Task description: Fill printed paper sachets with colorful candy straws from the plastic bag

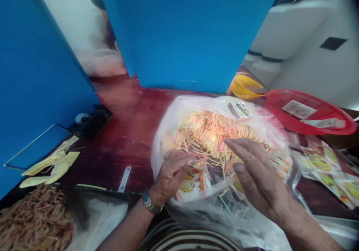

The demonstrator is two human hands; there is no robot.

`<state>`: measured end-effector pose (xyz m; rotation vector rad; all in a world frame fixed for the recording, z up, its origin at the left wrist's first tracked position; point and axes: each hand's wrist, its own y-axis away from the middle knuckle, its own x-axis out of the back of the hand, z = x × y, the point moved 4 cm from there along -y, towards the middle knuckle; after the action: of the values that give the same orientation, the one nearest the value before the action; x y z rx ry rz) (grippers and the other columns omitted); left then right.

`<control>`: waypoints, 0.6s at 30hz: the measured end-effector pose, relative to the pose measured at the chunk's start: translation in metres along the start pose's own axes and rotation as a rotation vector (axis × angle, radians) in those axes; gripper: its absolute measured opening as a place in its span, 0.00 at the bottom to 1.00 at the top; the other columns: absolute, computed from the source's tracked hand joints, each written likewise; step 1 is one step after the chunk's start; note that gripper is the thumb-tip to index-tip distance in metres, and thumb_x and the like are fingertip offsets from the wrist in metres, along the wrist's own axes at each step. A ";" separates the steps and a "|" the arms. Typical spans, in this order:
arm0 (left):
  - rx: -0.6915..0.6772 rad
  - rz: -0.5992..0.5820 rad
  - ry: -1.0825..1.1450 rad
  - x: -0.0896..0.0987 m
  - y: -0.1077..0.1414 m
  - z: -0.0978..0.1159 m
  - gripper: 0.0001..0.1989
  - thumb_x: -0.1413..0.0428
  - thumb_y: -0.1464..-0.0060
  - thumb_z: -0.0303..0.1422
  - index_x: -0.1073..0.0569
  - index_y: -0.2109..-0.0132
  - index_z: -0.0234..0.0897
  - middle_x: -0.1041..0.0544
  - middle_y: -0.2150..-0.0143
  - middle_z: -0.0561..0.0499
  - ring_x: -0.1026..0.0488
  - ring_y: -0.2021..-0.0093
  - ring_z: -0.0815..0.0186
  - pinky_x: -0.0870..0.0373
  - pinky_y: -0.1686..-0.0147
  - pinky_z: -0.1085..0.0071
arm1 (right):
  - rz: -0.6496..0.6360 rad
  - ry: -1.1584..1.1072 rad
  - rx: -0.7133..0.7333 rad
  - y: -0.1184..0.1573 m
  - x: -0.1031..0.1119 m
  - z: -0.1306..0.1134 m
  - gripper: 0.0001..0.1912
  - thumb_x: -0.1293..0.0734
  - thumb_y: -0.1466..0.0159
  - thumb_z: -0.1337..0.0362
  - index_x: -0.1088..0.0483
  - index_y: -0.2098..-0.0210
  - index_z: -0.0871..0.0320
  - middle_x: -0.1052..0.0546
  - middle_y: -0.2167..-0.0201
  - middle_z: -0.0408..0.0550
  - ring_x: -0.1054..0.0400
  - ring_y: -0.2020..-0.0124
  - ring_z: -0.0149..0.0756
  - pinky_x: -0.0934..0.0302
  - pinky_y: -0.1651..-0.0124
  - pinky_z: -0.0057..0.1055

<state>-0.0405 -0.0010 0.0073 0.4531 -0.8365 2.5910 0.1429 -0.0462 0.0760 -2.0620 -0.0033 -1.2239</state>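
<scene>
Reaching into a clear plastic bag (164, 146), the left hand (171, 174) has its fingers (182, 157) bunched narrow against the edge of a heap of pastel sticks (210, 135), though whether they grip any cannot be told. The right hand (259, 178) hovers just above the heap, its fingers open and holding nothing. Printed paper labels (193, 185) lie in the bag beneath the hands, near the front edge of the table (126, 150); a red plastic basket (308, 111) sits toward the far right corner.

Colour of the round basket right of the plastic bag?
The basket is red, shown best in the head view.
</scene>
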 end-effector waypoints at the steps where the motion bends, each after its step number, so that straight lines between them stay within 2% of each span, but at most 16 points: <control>1: -0.027 0.006 0.006 -0.001 -0.002 0.002 0.14 0.53 0.39 0.32 0.28 0.51 0.40 0.24 0.52 0.46 0.31 0.50 0.63 0.41 0.46 0.59 | 0.009 0.006 -0.028 0.001 0.000 -0.002 0.26 0.42 0.36 0.66 0.47 0.39 0.57 0.31 0.53 0.57 0.38 0.49 0.48 0.42 0.50 0.49; 3: -0.090 -0.010 0.005 -0.006 -0.005 0.009 0.14 0.53 0.39 0.32 0.28 0.50 0.41 0.25 0.50 0.46 0.31 0.50 0.62 0.42 0.46 0.59 | -0.034 -0.008 -0.035 0.002 -0.008 -0.010 0.28 0.41 0.36 0.67 0.49 0.38 0.56 0.28 0.60 0.53 0.35 0.57 0.44 0.40 0.56 0.45; 5: -0.116 -0.035 0.004 -0.011 -0.007 0.014 0.15 0.53 0.39 0.31 0.31 0.48 0.40 0.25 0.51 0.46 0.30 0.51 0.63 0.41 0.46 0.60 | -0.052 -0.033 -0.027 0.005 -0.015 -0.016 0.29 0.42 0.37 0.71 0.51 0.37 0.56 0.27 0.63 0.51 0.35 0.62 0.42 0.41 0.59 0.42; 8: -0.040 -0.080 -0.043 -0.013 -0.004 0.012 0.15 0.53 0.39 0.31 0.33 0.46 0.38 0.23 0.55 0.46 0.29 0.55 0.65 0.37 0.52 0.65 | 0.005 -0.025 -0.050 0.023 -0.011 -0.011 0.28 0.43 0.37 0.74 0.48 0.38 0.56 0.27 0.63 0.51 0.34 0.63 0.40 0.42 0.61 0.39; 11: 0.005 -0.299 -0.228 -0.012 0.007 0.008 0.11 0.50 0.41 0.34 0.27 0.54 0.40 0.23 0.57 0.49 0.30 0.58 0.63 0.39 0.54 0.63 | 0.012 0.107 -0.118 0.058 0.005 0.018 0.23 0.41 0.38 0.73 0.41 0.43 0.56 0.26 0.66 0.50 0.33 0.65 0.39 0.43 0.62 0.38; 14: 0.013 -0.478 -0.418 -0.011 0.017 0.003 0.07 0.47 0.44 0.36 0.25 0.60 0.43 0.28 0.48 0.51 0.34 0.54 0.59 0.42 0.53 0.58 | -0.096 0.366 -0.171 0.082 0.012 0.045 0.14 0.42 0.36 0.68 0.34 0.52 0.56 0.25 0.66 0.51 0.33 0.64 0.43 0.45 0.63 0.39; 16: 0.007 -0.535 -0.472 -0.011 0.020 0.003 0.07 0.47 0.44 0.37 0.25 0.61 0.44 0.29 0.46 0.53 0.36 0.53 0.59 0.43 0.53 0.57 | -0.125 0.475 -0.188 0.076 0.007 0.051 0.11 0.42 0.36 0.65 0.31 0.57 0.56 0.25 0.64 0.53 0.35 0.61 0.47 0.47 0.62 0.40; 18: -0.002 -0.581 -0.494 -0.013 0.021 0.004 0.08 0.48 0.43 0.38 0.25 0.61 0.44 0.29 0.48 0.53 0.36 0.54 0.59 0.42 0.54 0.58 | -0.177 0.447 -0.175 0.051 -0.011 0.046 0.09 0.41 0.36 0.65 0.30 0.62 0.57 0.26 0.65 0.53 0.36 0.62 0.45 0.47 0.61 0.40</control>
<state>-0.0373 -0.0228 -0.0052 1.1723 -0.7125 1.9611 0.1895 -0.0524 0.0248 -1.9188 0.1373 -1.8306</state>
